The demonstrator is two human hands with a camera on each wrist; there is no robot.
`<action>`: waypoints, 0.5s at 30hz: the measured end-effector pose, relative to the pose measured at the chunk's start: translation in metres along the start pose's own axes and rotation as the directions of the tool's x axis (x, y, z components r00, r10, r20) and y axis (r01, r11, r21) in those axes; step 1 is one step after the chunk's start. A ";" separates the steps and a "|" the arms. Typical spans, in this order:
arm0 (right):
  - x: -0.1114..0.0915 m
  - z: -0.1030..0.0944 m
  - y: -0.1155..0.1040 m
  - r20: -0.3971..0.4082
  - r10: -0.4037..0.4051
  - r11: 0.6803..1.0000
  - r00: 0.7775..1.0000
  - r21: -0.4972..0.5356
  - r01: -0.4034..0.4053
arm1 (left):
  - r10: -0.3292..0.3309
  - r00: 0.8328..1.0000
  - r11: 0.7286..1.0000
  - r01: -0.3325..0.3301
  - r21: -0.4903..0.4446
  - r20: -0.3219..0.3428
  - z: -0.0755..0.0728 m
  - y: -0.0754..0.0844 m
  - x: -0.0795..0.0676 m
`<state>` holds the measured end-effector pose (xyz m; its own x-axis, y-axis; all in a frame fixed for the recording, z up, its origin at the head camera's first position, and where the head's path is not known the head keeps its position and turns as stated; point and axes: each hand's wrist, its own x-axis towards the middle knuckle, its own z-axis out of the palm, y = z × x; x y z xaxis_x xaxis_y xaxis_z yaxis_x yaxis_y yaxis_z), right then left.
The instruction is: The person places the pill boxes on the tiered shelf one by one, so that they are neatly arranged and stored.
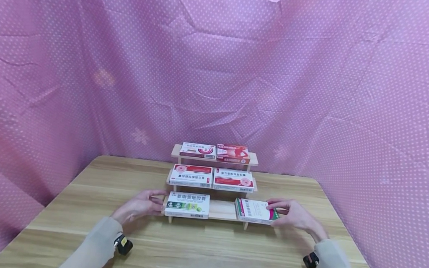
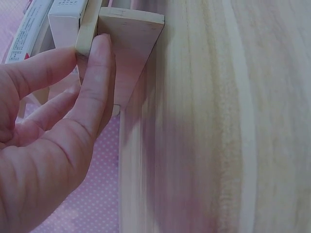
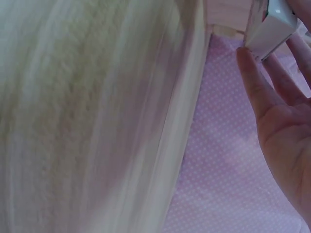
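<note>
A three-tier wooden display rack (image 1: 223, 210) stands on the table. At its left end, my left hand (image 1: 138, 206) pinches the edge of the lowest board (image 2: 89, 31) between thumb and fingers. A white and green medicine box (image 1: 188, 205) lies on that board beside the hand. My right hand (image 1: 296, 218) grips the right end of another medicine box (image 1: 254, 211), white with green and magenta. This box overlaps the right end of the lowest board; whether it rests there I cannot tell. The right wrist view shows the white end of the held box (image 3: 274, 31) between the fingers.
Two red and white boxes, left (image 1: 191, 176) and right (image 1: 233, 180), lie on the middle tier. The top tier bears a white box (image 1: 198, 149) and a red box (image 1: 232, 153). A pink dotted cloth (image 1: 219, 75) hangs behind and beside the wooden table (image 1: 205, 255).
</note>
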<state>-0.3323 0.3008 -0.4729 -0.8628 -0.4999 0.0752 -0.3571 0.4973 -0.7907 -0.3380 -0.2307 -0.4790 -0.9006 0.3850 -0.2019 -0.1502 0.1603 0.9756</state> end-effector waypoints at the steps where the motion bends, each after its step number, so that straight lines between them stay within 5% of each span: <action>1: 0.001 0.001 0.000 -0.004 -0.006 1.000 1.000 0.008 0.006 | -0.002 1.000 1.000 0.002 -0.004 -0.001 0.000 0.000 0.000; 15: 0.009 0.026 -0.013 -0.085 -0.038 0.999 0.996 -0.020 0.037 | 0.014 1.000 1.000 -0.014 0.002 0.011 0.000 0.000 0.001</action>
<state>-0.3261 0.2718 -0.4776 -0.8758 -0.4565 0.1569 -0.3958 0.4930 -0.7748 -0.3394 -0.2303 -0.4794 -0.8979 0.3974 -0.1892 -0.1369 0.1566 0.9781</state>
